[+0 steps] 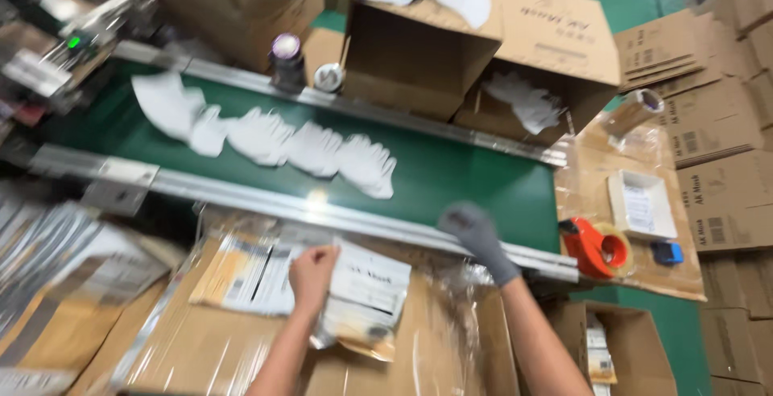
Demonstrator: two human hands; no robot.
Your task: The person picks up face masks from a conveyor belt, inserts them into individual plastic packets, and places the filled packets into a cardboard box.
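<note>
Conveyor belt [451,172]: a long green band between metal rails is seen running from upper left to lower right.
Cardboard boxes [419,58]: several brown boxes are stacked beyond the far rail; the open one nearest the belt is partly filled with white items [527,99].
Work surface [217,348]: flattened cardboard under clear plastic film is laid on the near side of the belt.
White masks [274,134]: an overlapping row is laid along the belt, well apart from both hands.
Printed pouches [366,279]: a loose pile of flat white packets is spread on the film-covered cardboard, just below the near rail.
Right hand [477,233]: a grey glove is worn; it is raised over the near rail, blurred, fingers curled, and whether anything is held cannot be told.
Left hand [312,271]: bare, it is pressed flat on the pouches, fingers together on the top packet.
Tape dispenser [594,247]: a red one is set at the belt's right end.
Blue object [667,252]: a small one is placed just beside the dispenser.
</note>
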